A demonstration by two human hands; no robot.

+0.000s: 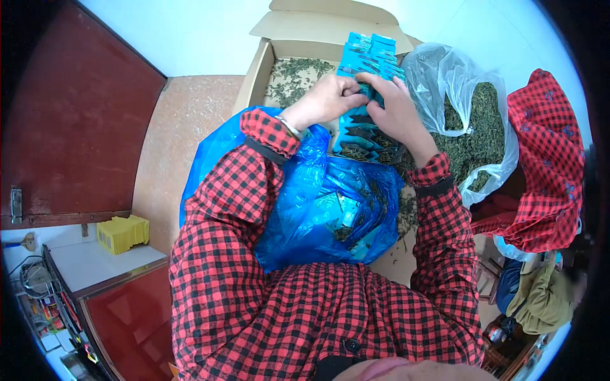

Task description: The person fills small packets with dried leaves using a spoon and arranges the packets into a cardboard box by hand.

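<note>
Two rows of small blue packets [372, 60] stand packed close together in a cardboard box [251, 79]; several have open, jagged tops with dark dried leaves showing. My left hand [325, 100] reaches over them from the left, its thumb and fingers pinched at the top of one packet. From the right, my right hand [397, 114] meets it there, thumb and forefinger closed on the same spot. The fingers partly cover that packet. Below my hands, a blue plastic bag [295, 209] holds more packets and loose leaf bits.
Loose dried leaves [295, 76] lie on the box bottom. On the right, a clear plastic bag [438, 76] full of dried leaves [480, 127] sits against red checked cloth [549, 159]. A yellow stack [124, 233] rests on a white surface [105, 263] at left, near a dark red door [76, 114].
</note>
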